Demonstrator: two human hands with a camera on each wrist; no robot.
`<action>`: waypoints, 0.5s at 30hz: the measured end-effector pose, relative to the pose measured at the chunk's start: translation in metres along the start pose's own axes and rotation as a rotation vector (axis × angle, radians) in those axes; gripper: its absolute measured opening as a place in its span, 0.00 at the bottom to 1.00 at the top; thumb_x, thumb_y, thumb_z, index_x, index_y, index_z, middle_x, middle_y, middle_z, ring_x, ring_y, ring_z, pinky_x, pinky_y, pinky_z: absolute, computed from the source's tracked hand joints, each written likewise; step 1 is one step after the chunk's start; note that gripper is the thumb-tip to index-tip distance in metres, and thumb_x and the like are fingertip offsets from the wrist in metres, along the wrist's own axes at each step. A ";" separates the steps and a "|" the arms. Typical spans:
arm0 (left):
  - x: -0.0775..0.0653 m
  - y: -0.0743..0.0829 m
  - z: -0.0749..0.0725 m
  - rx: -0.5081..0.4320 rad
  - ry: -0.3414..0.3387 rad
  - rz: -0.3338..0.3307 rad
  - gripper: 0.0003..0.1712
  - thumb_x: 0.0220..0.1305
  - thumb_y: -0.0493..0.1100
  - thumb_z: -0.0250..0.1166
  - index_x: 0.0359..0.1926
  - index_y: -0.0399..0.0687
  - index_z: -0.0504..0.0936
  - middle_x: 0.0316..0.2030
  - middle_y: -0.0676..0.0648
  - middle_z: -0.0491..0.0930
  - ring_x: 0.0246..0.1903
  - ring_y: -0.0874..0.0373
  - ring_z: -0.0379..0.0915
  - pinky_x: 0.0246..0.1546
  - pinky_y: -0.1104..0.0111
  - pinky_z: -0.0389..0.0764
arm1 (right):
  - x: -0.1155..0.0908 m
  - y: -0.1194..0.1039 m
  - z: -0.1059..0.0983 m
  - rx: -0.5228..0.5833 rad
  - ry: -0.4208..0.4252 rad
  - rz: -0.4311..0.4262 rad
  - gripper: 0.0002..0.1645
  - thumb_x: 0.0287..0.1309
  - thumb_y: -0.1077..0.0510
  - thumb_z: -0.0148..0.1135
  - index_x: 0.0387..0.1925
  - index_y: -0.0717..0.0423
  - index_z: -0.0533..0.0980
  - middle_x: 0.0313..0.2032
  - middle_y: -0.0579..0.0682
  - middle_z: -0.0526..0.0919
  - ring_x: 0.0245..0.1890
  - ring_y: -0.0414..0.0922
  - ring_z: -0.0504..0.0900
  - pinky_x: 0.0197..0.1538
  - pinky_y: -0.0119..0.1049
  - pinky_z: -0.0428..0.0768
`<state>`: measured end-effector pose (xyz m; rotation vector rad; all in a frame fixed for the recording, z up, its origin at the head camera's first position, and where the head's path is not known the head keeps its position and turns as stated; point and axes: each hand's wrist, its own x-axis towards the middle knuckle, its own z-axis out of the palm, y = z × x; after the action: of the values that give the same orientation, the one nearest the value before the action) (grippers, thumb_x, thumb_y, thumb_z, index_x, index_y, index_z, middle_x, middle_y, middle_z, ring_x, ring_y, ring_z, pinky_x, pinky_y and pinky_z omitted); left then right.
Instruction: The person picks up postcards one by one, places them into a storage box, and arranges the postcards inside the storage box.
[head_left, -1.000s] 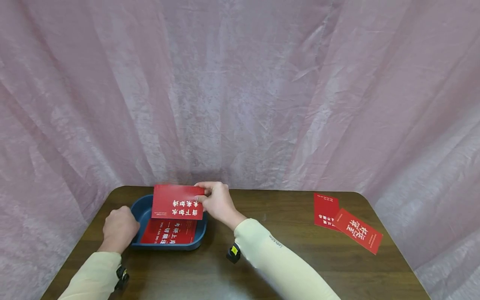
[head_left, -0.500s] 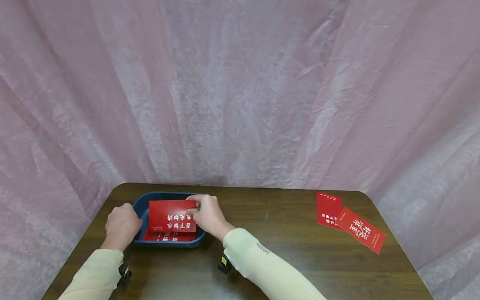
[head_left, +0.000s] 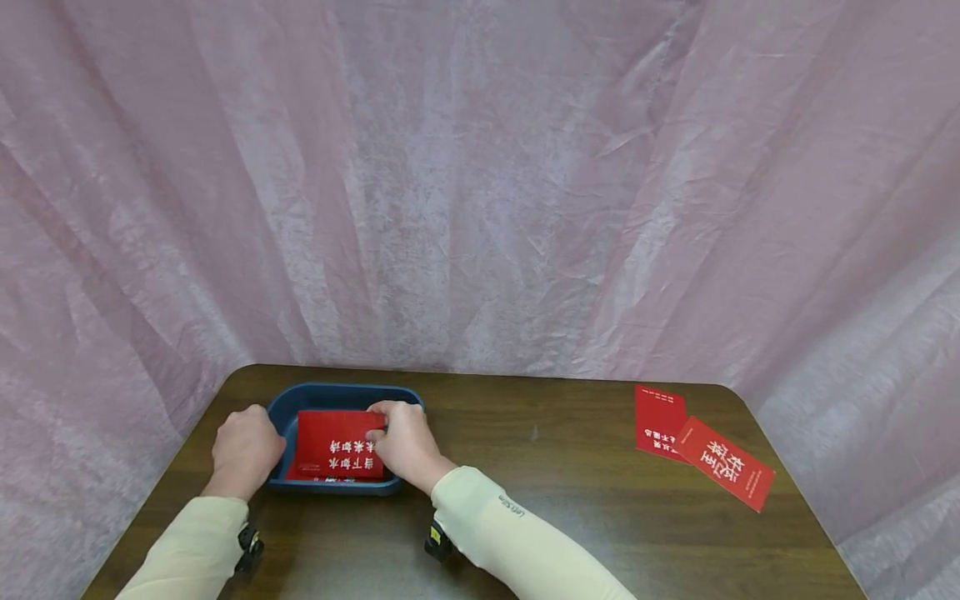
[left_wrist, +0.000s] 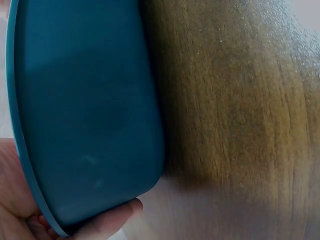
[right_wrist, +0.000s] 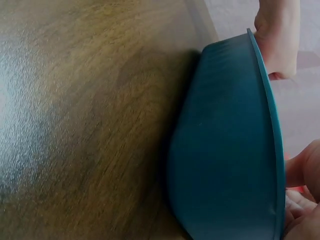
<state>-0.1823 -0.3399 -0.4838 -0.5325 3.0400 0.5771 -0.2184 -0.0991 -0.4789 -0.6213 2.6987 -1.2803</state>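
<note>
My right hand [head_left: 408,442] pinches the right edge of a red card [head_left: 330,442] with white Chinese lettering, low inside a dark blue tray [head_left: 345,489]. Beneath it, a strip of another red card [head_left: 303,478] shows near the tray's front wall. My left hand [head_left: 246,446] grips the left end of the tray. In the left wrist view, a finger [left_wrist: 107,220] lies against the tray's outer wall while the rest of the hand [left_wrist: 12,200] is at the rim. The right wrist view has the right fingers [right_wrist: 298,172] just behind the tray's rim, with a sliver of red between them.
Two more red cards lie toward the right of the wooden table [head_left: 525,492]: an upright one [head_left: 656,417] and a slanted one [head_left: 726,463] overlapping its corner. A pink curtain [head_left: 480,183] hangs behind the table's far edge.
The right hand has lowered the pinched card from above the tray down into it, shifting slightly left and toward the front. The left hand keeps its grip on the tray.
</note>
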 end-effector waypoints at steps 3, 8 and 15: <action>0.000 0.000 0.000 -0.001 0.009 0.003 0.13 0.52 0.41 0.59 0.29 0.30 0.74 0.23 0.36 0.73 0.19 0.46 0.68 0.17 0.55 0.73 | 0.000 -0.001 0.001 -0.040 -0.015 0.011 0.24 0.49 0.58 0.68 0.51 0.51 0.77 0.43 0.41 0.79 0.37 0.34 0.74 0.32 0.26 0.74; 0.000 0.000 0.000 0.000 0.008 0.003 0.13 0.52 0.41 0.59 0.28 0.30 0.74 0.22 0.37 0.72 0.19 0.46 0.68 0.17 0.55 0.73 | 0.000 -0.001 0.004 -0.119 -0.055 0.027 0.25 0.48 0.56 0.68 0.51 0.50 0.77 0.43 0.41 0.79 0.37 0.34 0.74 0.30 0.26 0.74; -0.001 0.000 0.001 -0.004 -0.011 -0.011 0.14 0.52 0.41 0.61 0.29 0.29 0.73 0.21 0.39 0.72 0.18 0.49 0.68 0.16 0.57 0.74 | -0.001 0.000 0.007 -0.306 -0.080 -0.025 0.17 0.46 0.52 0.70 0.41 0.48 0.80 0.32 0.38 0.79 0.25 0.31 0.72 0.26 0.23 0.72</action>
<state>-0.1812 -0.3388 -0.4847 -0.5437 3.0240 0.5839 -0.2154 -0.1039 -0.4839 -0.7194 2.8494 -0.8304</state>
